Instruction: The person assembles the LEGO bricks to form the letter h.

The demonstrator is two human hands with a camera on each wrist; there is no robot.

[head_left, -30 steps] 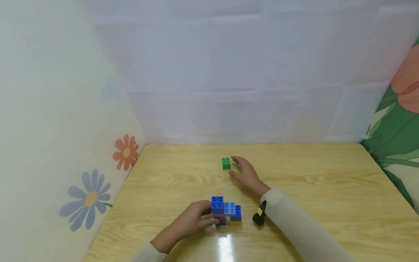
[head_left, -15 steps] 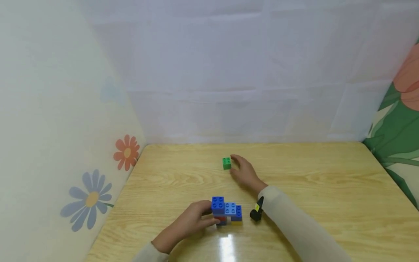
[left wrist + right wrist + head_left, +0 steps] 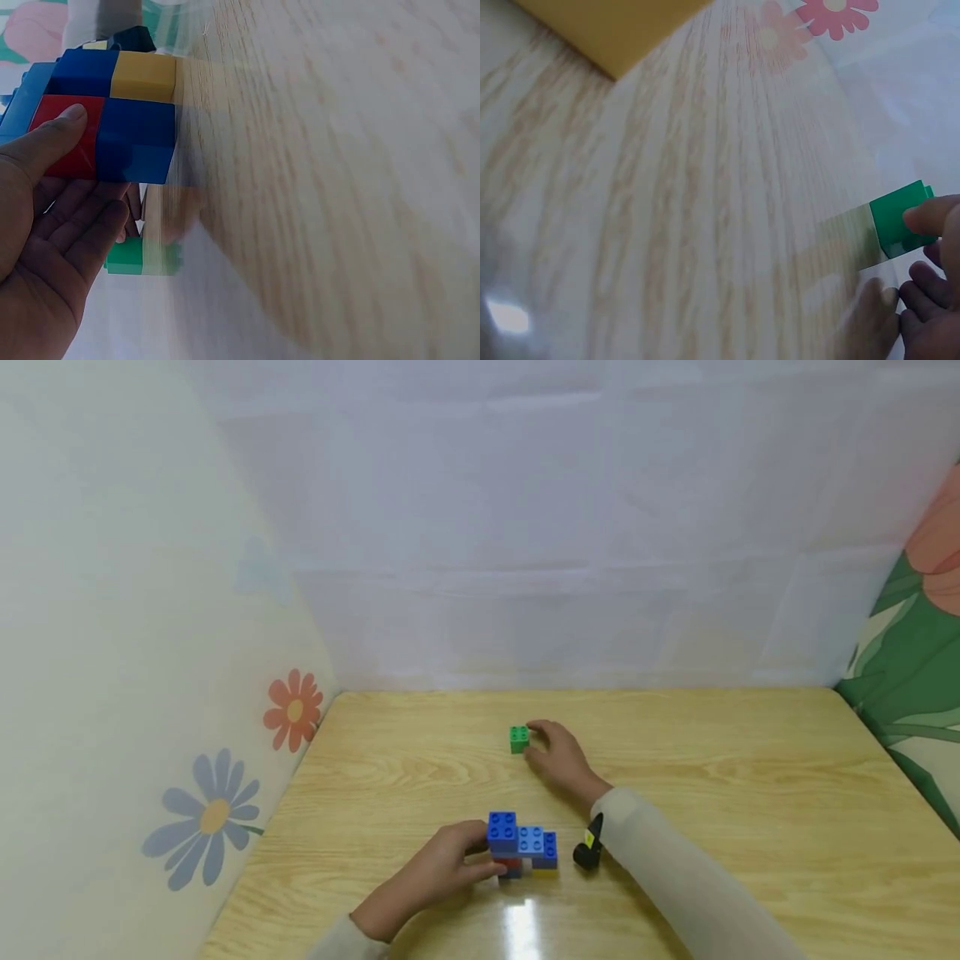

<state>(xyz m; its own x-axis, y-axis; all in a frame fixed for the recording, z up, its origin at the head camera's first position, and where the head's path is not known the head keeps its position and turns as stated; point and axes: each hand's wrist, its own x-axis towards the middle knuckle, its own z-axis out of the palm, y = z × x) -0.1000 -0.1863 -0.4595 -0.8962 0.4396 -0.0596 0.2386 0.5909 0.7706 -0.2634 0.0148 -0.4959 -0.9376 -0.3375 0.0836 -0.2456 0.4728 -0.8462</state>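
My left hand (image 3: 446,864) holds a structure of toy building bricks (image 3: 502,833) standing on the table, left of the right forearm. Its thumb presses the red brick (image 3: 66,142), above a dark blue one (image 3: 136,139) at the base; the fingertips behind are partly hidden. A light blue brick (image 3: 530,841) links this stack to a blue brick (image 3: 550,847) on a yellow brick (image 3: 144,75). Farther back, my right hand (image 3: 564,767) pinches a small green brick (image 3: 519,740) from its right side. In the right wrist view the thumb lies over its face, and its base meets the table.
The wood-patterned table (image 3: 712,818) reflects light near its front. A white sheet (image 3: 525,527) hangs behind it, with flower-printed walls at left and right. A black wrist-camera mount (image 3: 588,847) sits at the right cuff, close to the brick structure.
My right hand has closed the small gap to the green brick, and its thumb and finger now meet the brick's sides. My left hand stays on the structure; the view shifts slightly.
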